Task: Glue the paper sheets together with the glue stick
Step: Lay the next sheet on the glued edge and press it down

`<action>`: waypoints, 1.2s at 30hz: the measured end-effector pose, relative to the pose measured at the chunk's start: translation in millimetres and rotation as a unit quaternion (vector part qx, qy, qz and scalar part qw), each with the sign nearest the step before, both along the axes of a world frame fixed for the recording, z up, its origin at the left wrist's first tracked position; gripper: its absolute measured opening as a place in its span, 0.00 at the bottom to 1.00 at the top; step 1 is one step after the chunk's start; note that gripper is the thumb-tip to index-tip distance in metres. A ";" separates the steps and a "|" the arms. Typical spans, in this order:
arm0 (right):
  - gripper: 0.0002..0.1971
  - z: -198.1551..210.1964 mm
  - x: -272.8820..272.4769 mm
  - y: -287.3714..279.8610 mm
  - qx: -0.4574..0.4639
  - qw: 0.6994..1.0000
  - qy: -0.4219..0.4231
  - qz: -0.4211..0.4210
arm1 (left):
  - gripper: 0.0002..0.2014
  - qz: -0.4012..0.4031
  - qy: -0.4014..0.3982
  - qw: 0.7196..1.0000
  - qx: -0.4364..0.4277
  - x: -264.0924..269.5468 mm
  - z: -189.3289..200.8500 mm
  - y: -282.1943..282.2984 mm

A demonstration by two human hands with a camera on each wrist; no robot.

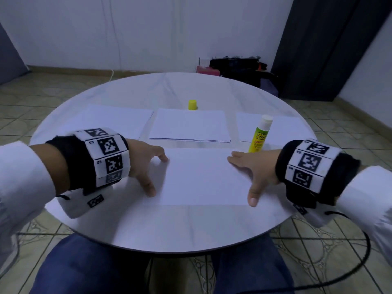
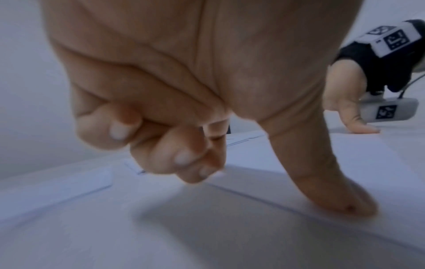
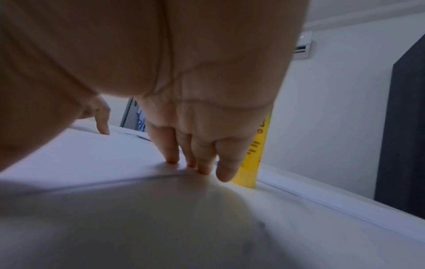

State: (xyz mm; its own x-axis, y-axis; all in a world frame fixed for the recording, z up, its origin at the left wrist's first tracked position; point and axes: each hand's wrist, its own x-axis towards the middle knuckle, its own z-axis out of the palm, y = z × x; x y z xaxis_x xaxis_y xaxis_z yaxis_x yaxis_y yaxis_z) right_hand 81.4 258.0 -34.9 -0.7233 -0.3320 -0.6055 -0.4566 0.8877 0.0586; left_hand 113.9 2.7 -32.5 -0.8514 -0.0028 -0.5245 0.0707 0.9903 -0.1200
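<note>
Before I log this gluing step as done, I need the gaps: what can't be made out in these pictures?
- Glue under the near sheet: hidden in every view by the paper itself.
- Glue stick label text: too small in the head view; the right hand covers most of it in the right wrist view.
- Left hand fingers: blurred in the left wrist view, so contact with the paper is unclear.

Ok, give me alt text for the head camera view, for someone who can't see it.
Both hands, left hand and right hand, press on a white paper sheet on a round table. Beyond stand an uncapped glue stick, its yellow cap and more paper.
</note>
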 end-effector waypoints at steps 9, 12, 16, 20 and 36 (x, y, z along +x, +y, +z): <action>0.61 1.7 1.9 -4.1 0.031 0.999 0.017 0.039 | 0.58 -0.138 0.009 0.990 -0.025 -14.7 -4.9 77.8; 0.61 -1.0 2.0 -2.1 0.017 0.998 0.032 0.046 | 0.61 -0.147 0.039 0.988 0.003 -17.3 -15.3 116.1; 0.62 -2.7 4.5 -1.4 0.012 0.997 0.050 0.051 | 0.61 -0.159 0.079 0.984 0.015 -19.7 -25.1 139.2; 0.59 -0.1 6.4 -0.9 0.011 0.997 0.050 0.054 | 0.67 -0.144 0.082 0.986 -0.025 -22.3 -27.0 120.7; 0.57 10.0 12.3 -18.8 0.013 0.995 -0.042 0.090 | 0.85 -0.130 -0.021 0.989 -0.059 -0.3 -18.1 -20.2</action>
State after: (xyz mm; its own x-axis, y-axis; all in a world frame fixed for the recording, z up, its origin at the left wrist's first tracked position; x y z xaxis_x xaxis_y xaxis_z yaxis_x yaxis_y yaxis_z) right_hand 93.7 239.3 -24.9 -0.5993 -0.4354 -0.6718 -0.6127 0.7895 0.0349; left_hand 113.6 -17.5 -50.6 -0.8086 0.1505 -0.5687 0.3296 0.9167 -0.2261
